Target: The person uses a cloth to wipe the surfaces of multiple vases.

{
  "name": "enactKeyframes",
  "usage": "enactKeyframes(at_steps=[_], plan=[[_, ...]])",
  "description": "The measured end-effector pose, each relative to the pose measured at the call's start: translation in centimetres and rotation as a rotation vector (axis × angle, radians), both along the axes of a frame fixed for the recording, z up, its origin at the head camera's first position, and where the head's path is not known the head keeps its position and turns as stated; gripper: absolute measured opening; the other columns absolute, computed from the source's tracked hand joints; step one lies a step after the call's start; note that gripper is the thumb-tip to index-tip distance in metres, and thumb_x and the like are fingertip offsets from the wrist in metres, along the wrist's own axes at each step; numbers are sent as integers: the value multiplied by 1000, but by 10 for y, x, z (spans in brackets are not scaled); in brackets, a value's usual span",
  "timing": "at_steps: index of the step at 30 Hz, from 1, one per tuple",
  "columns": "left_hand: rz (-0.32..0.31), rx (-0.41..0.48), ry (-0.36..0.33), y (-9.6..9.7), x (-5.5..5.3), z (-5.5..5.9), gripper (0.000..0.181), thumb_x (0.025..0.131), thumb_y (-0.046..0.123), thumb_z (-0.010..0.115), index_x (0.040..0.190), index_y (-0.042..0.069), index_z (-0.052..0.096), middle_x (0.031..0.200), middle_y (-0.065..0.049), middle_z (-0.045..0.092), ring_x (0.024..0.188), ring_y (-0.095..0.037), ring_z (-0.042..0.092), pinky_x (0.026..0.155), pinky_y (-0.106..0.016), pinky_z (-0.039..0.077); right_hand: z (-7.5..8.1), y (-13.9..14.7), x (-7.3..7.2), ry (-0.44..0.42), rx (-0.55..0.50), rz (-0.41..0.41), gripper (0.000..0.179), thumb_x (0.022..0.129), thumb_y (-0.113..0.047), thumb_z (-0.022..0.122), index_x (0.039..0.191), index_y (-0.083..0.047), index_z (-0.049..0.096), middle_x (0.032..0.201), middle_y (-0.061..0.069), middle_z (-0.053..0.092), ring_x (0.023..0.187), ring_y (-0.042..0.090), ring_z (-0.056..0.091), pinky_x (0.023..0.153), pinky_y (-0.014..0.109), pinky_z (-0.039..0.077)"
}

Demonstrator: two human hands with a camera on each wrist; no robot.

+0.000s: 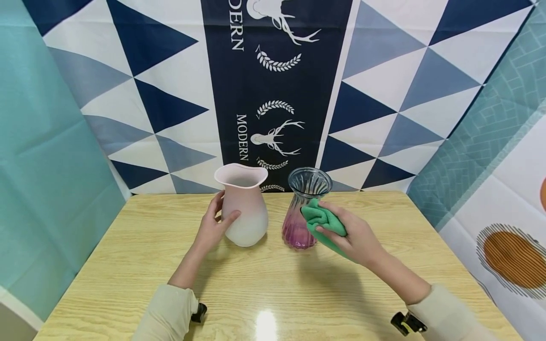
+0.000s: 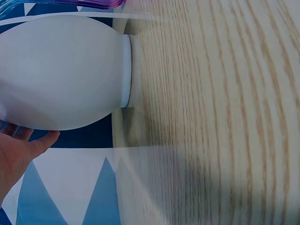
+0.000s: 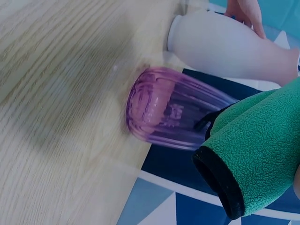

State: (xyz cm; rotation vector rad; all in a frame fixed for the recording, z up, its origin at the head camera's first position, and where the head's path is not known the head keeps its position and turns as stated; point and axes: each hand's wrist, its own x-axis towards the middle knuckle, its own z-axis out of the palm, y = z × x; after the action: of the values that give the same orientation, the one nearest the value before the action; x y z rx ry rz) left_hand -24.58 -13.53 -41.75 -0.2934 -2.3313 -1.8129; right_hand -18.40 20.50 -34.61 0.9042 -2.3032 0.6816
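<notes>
Left hand, half-curled, held white vase to its right | right hand pinched cloth, fingers curled | glass vase stood upright just left of right hand, the nearer

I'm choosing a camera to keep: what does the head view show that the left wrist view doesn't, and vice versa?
Head only: right grip holding a green cloth, and the rim of the glass vase.
Left wrist only: the distinct foot band of the pale vase.
Both: left grip on the pale vase, the tabletop, some of the glass vase.
</notes>
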Motion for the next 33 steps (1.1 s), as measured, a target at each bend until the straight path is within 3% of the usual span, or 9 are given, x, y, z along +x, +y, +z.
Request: enactKeyframes(at_steps=[7,12,21,29,33], plan=[[-1,-7,1,1,2,2,73,86,40,65,146,25,26,147,-5,37,133,-24,39,106,-50,37,-2,-12,1,14,1,31,56,82,-20,72,132,-14,49,110,9,66,93,21,65,73,40,55],[-8,-15,-15,2,6,8,70,88,32,64,147,19,27,148,-8,36,134,-27,37,107,-52,35,-2,-23,2,-9,-34,32,59,80,-17,73,133,-16,48,108,9,66,91,20,65,72,38,55],[5,-28,14,2,2,-1,69,86,41,64,144,21,31,145,-5,40,131,-25,40,105,-52,38,-4,-46,1,-77,-112,35,58,80,-17,74,132,-17,48,112,10,65,96,24,65,76,41,53],[7,-34,13,1,2,-1,68,87,41,63,144,22,31,146,-5,39,132,-25,39,105,-51,38,-6,-67,-4,-79,-193,55,54,83,-23,71,131,-15,49,114,11,64,93,23,65,74,40,54],[0,-30,10,2,1,-2,69,87,41,63,145,21,30,146,-5,38,132,-25,39,105,-52,37,-9,-77,-9,-97,-265,53,54,83,-22,71,132,-16,49,123,10,61,102,24,63,81,41,53]])
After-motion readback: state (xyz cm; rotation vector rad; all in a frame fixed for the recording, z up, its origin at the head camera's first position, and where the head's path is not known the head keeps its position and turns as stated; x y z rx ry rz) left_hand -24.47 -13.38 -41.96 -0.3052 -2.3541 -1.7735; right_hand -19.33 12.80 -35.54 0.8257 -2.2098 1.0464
